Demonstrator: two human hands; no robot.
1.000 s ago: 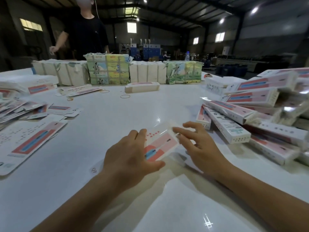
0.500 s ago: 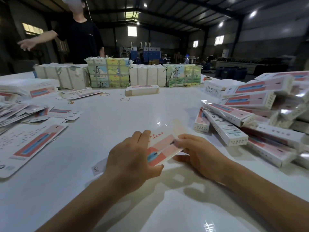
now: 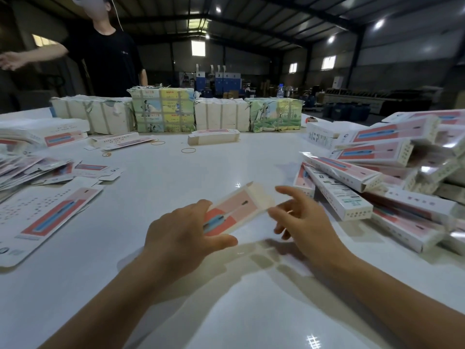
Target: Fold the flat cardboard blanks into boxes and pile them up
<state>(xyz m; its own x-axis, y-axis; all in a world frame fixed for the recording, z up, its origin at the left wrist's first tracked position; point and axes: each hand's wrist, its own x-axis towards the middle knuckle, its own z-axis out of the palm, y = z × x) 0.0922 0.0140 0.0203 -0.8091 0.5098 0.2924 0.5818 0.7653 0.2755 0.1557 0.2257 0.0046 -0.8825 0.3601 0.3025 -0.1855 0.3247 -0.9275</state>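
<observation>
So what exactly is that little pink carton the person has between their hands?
The carton is a long, slim box of thin printed cardboard, white-edged, its face salmon and pale pink with a blue pen-like picture. It looks folded into a sleeve, with a plain cream flap standing open at the far end. It is tilted, lifted off the white table. The left hand grips its near end; the right hand hovers by the flap with fingers spread, contact unclear.

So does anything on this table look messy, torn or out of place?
Yes. The finished boxes on the right lie in a jumbled heap, not a neat stack. The wrapping on the bundles at the far edge is torn. Loose rubber bands lie scattered.
</observation>
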